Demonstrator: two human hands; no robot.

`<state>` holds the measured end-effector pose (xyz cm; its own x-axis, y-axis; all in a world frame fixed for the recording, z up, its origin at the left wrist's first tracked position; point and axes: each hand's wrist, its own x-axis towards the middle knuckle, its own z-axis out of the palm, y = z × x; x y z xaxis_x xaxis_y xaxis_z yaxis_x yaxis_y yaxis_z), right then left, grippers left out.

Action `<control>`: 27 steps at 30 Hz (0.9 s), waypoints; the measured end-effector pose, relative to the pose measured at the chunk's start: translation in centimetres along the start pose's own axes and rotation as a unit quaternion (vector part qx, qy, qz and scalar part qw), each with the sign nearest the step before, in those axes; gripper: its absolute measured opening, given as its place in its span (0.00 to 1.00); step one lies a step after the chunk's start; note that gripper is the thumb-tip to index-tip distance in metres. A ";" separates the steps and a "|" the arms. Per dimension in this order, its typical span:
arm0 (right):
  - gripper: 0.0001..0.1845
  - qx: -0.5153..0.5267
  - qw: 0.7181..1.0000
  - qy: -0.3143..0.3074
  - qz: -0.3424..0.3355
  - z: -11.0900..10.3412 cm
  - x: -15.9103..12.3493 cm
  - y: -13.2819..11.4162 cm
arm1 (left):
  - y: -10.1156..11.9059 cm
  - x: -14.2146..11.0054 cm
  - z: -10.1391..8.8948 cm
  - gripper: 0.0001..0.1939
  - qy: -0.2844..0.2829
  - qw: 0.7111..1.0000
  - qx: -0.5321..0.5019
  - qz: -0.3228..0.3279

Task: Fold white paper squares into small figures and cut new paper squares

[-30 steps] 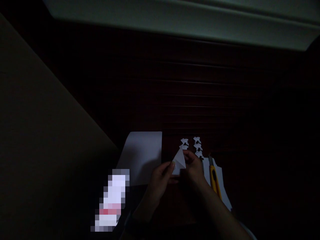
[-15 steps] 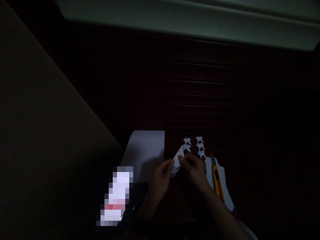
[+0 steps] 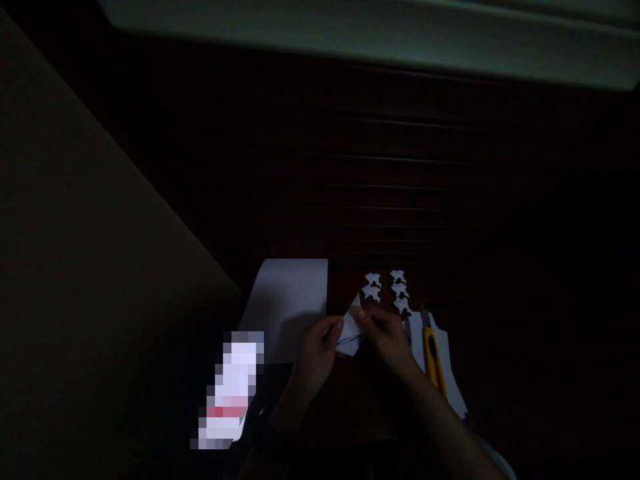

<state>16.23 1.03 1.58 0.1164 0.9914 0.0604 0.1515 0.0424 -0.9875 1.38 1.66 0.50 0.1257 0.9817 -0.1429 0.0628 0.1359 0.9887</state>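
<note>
A folded piece of white paper (image 3: 352,331) with a pointed top and dark lines near its lower edge is held up between both hands. My left hand (image 3: 318,347) pinches its left side between thumb and fingers. On its right side, my right hand (image 3: 387,333) grips it, the thumb lying on the front face. Just beyond the fingers lie small folded white paper figures in two columns, a left column (image 3: 372,292) and a right column (image 3: 399,290). The undersides of the fingers are hidden in the dark.
A large white sheet (image 3: 295,293) lies to the left. At the right, a yellow utility knife (image 3: 433,353) rests on white paper (image 3: 453,373). A lit, pixelated screen (image 3: 233,383) is at lower left. A pale ledge (image 3: 370,47) crosses the top; the room is dim.
The folded paper has turned slightly in my hands, and more of its lower part with the dark lines shows. Both hands keep their grip. The view has shifted slightly.
</note>
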 end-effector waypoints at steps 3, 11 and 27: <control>0.16 -0.007 1.000 -0.007 -0.006 0.0 0.1 0.1 | 0.1 0.0 -0.1 0.17 0.001 1.000 -0.005 0.000; 0.13 0.001 0.999 0.017 -0.033 0.2 0.3 0.5 | 0.3 0.0 -0.1 0.14 -0.010 0.999 -0.031 -0.023; 0.20 0.067 0.996 0.052 -0.008 0.7 0.2 1.0 | -0.1 0.0 -0.1 0.13 -0.004 0.999 -0.028 -0.030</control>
<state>15.71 1.33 0.55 0.2172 0.9724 0.0846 0.0229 0.0816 -0.9964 1.29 1.68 0.42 0.1313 0.9705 -0.2024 0.0141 0.2023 0.9792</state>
